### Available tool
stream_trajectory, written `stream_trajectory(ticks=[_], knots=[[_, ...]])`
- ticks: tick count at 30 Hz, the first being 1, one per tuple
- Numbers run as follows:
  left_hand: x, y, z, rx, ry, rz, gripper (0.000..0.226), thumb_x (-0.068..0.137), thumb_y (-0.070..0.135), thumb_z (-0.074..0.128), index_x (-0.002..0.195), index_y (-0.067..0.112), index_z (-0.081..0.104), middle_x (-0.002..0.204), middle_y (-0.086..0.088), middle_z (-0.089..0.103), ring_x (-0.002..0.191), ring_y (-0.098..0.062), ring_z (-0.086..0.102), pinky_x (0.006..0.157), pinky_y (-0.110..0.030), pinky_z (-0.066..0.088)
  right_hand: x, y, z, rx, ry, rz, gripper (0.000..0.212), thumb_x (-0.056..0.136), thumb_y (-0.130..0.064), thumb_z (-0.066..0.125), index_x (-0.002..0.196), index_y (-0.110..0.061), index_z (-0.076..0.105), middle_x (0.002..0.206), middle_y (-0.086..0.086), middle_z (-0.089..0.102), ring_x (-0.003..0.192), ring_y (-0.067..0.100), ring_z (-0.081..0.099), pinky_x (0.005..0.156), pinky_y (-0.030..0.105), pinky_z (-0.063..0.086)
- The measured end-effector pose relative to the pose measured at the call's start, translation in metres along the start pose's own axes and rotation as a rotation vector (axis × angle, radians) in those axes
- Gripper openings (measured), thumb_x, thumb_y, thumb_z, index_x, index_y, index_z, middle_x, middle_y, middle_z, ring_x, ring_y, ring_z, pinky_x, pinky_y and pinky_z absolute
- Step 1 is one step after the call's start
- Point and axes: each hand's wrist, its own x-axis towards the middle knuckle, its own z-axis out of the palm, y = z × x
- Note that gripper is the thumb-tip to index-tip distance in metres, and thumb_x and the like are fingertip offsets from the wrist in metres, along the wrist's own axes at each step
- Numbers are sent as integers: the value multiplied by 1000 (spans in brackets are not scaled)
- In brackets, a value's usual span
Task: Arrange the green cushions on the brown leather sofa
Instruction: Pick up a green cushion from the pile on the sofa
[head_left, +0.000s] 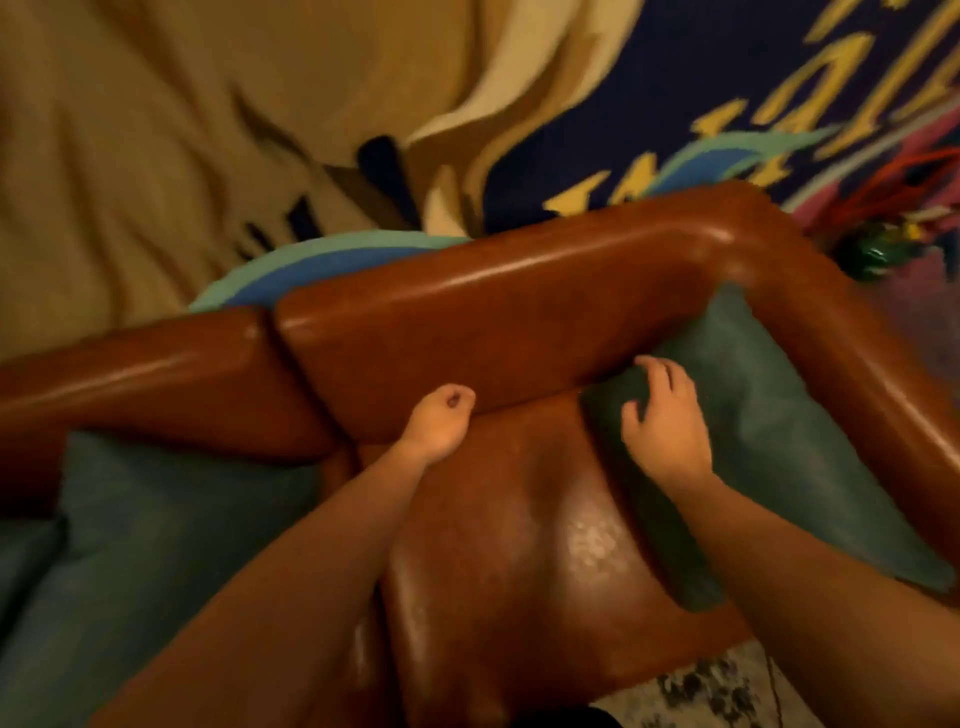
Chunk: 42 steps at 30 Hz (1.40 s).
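1. A green cushion leans in the right corner of the brown leather sofa, its top edge tucked where the backrest meets the right armrest, its lower end lying across the seat.
2. The right hand rests on the upper left part of this cushion, fingers curled over its edge and gripping the fabric near the foot of the backrest.
3. The left hand is over the crease between seat and backrest, fingers curled in a loose fist. It holds nothing that can be seen; whether it touches the leather cannot be told.
4. A second green cushion lies on the left part of the seat, against the other backrest section, well apart from the first. A further patch of green at the far left edge is too blurred to identify.
5. Between the two cushions, the bare seat leather shows a bright sheen.
6. Behind the backrest hangs a large fabric, tan on the left, dark blue with yellow lettering on the right, with teal and blue bands just above the sofa's top edge.
7. At the far right, beyond the armrest, sits a blurred cluster of red and green objects.
8. A pale, dark-speckled floor covering shows at the lower right.
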Motion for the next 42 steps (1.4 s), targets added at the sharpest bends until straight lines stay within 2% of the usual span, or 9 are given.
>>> stream_trajectory(ticks=[6, 9, 13, 22, 26, 29, 35, 39, 42], knots=[[-68, -122, -92, -188, 247, -57, 36, 107, 33, 46, 137, 17, 58, 115, -3, 67, 95, -20, 65, 76, -24, 47, -18, -141, 75, 105, -354, -237, 58, 102, -18, 54, 155, -33, 34, 156, -6, 33, 88, 9, 56, 76, 40, 59], [-106, -179, -139, -228, 392, -106, 28, 104, 24, 50, 127, 15, 62, 79, 5, 61, 62, -11, 53, 59, -23, 41, -44, -209, 115, 167, -460, -330, 56, 102, -16, 54, 154, -30, 38, 154, -5, 34, 100, 12, 56, 81, 40, 60], [-152, -261, -197, -309, 525, -168, 27, 94, 23, 57, 119, 16, 68, 106, -16, 73, 93, -41, 65, 86, -44, 53, -89, -287, 172, 189, -633, -450, 52, 101, -13, 55, 151, -24, 44, 149, 2, 38, 117, 11, 51, 94, 36, 51], [-279, -416, -339, -285, 1070, -311, 37, 93, 11, 63, 130, 9, 65, 128, -16, 67, 117, -32, 63, 108, -41, 46, -196, -438, 286, 100, -848, -655, 42, 91, -7, 66, 133, -13, 64, 127, 10, 58, 98, 13, 55, 97, 22, 41], [-336, -487, -376, -404, 1364, -504, 61, 89, 32, 67, 145, 17, 48, 144, -14, 53, 131, -33, 53, 112, -48, 41, -226, -514, 324, 72, -933, -740, 54, 91, -17, 71, 143, -14, 56, 141, 10, 54, 121, 20, 56, 109, 19, 35], [-364, -530, -385, -502, 1355, -725, 83, 86, 52, 69, 155, 22, 34, 157, -13, 39, 143, -38, 38, 116, -54, 33, -240, -565, 351, 63, -950, -785, 72, 90, -24, 75, 154, -14, 44, 161, 15, 36, 151, 24, 33, 116, 18, 22], [-370, -580, -400, -1269, 1232, -632, 132, 68, 66, 82, 162, 22, 0, 163, -13, 30, 142, -42, 41, 111, -60, 40, -265, -603, 386, -201, -1079, -866, 90, 93, -42, 71, 165, -24, 20, 174, 9, 3, 160, 29, 4, 129, 36, 10], [-365, -597, -411, -1319, 1157, -642, 142, 44, 71, 91, 157, 17, 25, 149, -8, 49, 127, -37, 57, 102, -57, 49, -256, -592, 380, -284, -1079, -919, 84, 96, -42, 67, 164, -28, 20, 174, 3, 0, 160, 29, 5, 129, 38, 13], [-369, -599, -413, -1380, 1025, -570, 117, 35, 71, 94, 135, 19, 59, 126, -1, 71, 111, -29, 70, 95, -51, 55, -242, -593, 368, -302, -1046, -909, 80, 96, -40, 66, 163, -22, 27, 172, 9, 14, 158, 28, 15, 128, 34, 16]])
